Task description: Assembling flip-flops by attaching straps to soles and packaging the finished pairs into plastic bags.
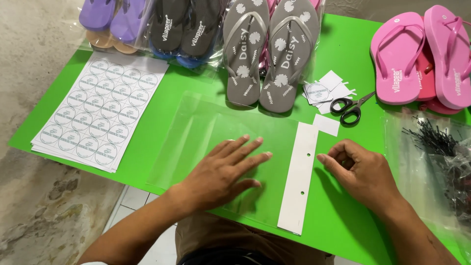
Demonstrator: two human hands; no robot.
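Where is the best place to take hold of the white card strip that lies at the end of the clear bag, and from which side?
Probably the white card strip is best pinched on its bare right long edge, coming from the right, where the right hand already sits. It lies flat on the green table; its left edge meets the clear plastic bag, which the left hand presses flat.

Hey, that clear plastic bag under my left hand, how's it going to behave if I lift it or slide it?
The clear plastic bag looks thin and see-through, so it will probably flop when lifted. It lies flat on the smooth green table, so it may slide easily unless the left hand pins it. The white header strip at its end likely stays stiffer.
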